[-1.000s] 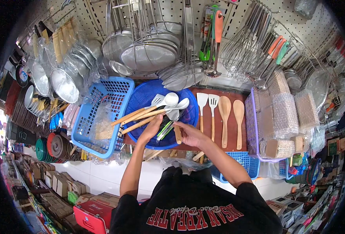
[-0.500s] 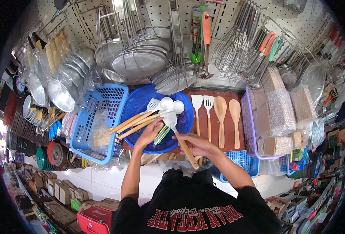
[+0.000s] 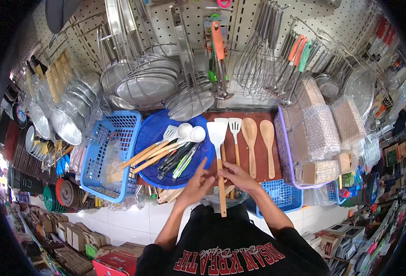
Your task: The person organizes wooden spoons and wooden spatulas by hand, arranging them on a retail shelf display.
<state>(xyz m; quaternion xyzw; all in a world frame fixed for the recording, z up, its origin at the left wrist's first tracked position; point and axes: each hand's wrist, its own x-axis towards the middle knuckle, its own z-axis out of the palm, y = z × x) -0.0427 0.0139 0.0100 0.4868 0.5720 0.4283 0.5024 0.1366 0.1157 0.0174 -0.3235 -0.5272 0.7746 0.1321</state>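
Note:
My right hand (image 3: 237, 177) is closed around the wooden handle of a white-headed spatula (image 3: 217, 132), held upright with its head up. To its left, my left hand (image 3: 196, 187) holds nothing, fingers apart and pointing toward the handle. Behind that hand stands a round blue basket (image 3: 144, 168). In it lie white ladles (image 3: 197, 134), a white slotted turner (image 3: 170, 132) and a green-edged utensil (image 3: 184, 163). A slotted spatula (image 3: 235, 125) and two wooden spoons (image 3: 249, 133) lie in a row on the brown surface; the held spatula partly covers another white-headed one.
A light blue basket (image 3: 85, 177) stands left, and a purple basket (image 3: 285, 152) with bubble-wrapped boxes (image 3: 322, 129) stands right. Strainers (image 3: 147, 80) and whisks (image 3: 255, 69) hang from the pegboard above. Another blue basket (image 3: 295, 193) sits lower right.
My right hand has turned the spatula upright and brought it beside the row of utensils. My left hand has left the spatula's head and moved down and right, opening. The view has shifted slightly.

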